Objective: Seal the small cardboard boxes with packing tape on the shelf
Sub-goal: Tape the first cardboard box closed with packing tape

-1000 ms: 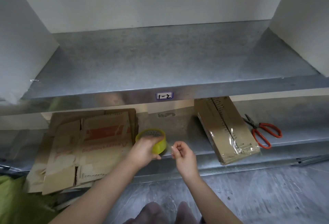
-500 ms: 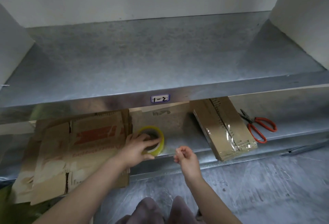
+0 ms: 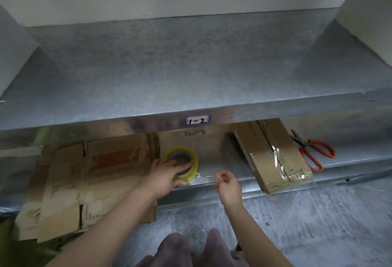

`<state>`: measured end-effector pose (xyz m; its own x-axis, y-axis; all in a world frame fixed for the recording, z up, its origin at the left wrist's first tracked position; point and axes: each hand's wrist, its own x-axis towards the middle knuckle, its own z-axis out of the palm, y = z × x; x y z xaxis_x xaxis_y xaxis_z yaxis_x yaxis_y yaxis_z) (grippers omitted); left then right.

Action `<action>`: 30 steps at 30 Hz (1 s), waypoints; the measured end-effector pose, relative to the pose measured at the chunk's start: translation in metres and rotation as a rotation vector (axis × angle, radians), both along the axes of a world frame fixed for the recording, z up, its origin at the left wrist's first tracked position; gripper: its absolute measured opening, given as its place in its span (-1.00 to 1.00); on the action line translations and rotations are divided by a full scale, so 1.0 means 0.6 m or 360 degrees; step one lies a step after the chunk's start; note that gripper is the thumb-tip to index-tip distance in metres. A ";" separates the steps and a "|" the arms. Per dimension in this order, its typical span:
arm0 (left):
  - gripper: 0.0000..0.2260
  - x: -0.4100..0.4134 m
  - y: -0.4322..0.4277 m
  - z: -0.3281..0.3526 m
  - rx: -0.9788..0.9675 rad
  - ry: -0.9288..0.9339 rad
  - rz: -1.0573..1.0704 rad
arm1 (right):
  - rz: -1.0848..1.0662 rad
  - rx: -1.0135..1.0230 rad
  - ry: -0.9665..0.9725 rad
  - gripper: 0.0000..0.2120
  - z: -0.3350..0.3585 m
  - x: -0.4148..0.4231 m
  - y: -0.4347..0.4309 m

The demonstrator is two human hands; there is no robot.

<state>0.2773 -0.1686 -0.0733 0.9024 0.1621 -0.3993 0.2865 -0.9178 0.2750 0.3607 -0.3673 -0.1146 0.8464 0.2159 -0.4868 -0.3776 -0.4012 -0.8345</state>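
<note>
A yellow roll of clear packing tape (image 3: pixel 192 156) lies on the lower metal shelf (image 3: pixel 229 167). My left hand (image 3: pixel 166 174) grips the roll, fingers across its core and thumb under its near side. My right hand (image 3: pixel 227 183) pinches the loose end of the tape (image 3: pixel 204 176), a short clear strip stretched out from the roll. To the right, a small flat cardboard box (image 3: pixel 273 156) with clear tape over its seam lies on the same shelf, slightly past the front edge.
Flattened cardboard boxes (image 3: pixel 95 177) are stacked at the left of the lower shelf, overhanging its edge. Red-handled scissors (image 3: pixel 311 152) lie at the right. The upper shelf (image 3: pixel 191 65) labelled "1-2" juts out above. My knees (image 3: pixel 191 249) and a grey floor are below.
My left hand has set the roll down flat on the lower shelf and now holds it there. My right hand keeps the tape end, pulled slightly right.
</note>
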 end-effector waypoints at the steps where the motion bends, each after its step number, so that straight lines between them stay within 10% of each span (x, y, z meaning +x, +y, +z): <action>1: -0.46 0.001 0.001 0.000 -0.0011 0.0005 0.0007 | 0.0048 -0.0067 -0.0054 -0.89 -0.002 0.003 0.003; 11: -0.45 -0.001 -0.004 -0.010 0.0038 -0.0004 0.0030 | 0.0542 -0.0942 -0.0829 -0.87 -0.009 -0.006 0.006; 21: -0.45 -0.011 -0.034 0.002 0.0137 -0.0100 0.0162 | 0.0491 -0.0422 -0.0568 -0.68 0.036 0.004 -0.022; 30: -0.43 0.000 -0.141 0.066 0.0098 -0.0677 -0.0092 | 0.0835 -0.0495 -0.1916 -0.71 0.168 -0.038 -0.102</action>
<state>0.2773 -0.2533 -0.0335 0.9928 0.1184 0.0188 0.1072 -0.9474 0.3016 0.3378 -0.4287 -0.0135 0.6313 0.6608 0.4060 0.7739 -0.5027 -0.3851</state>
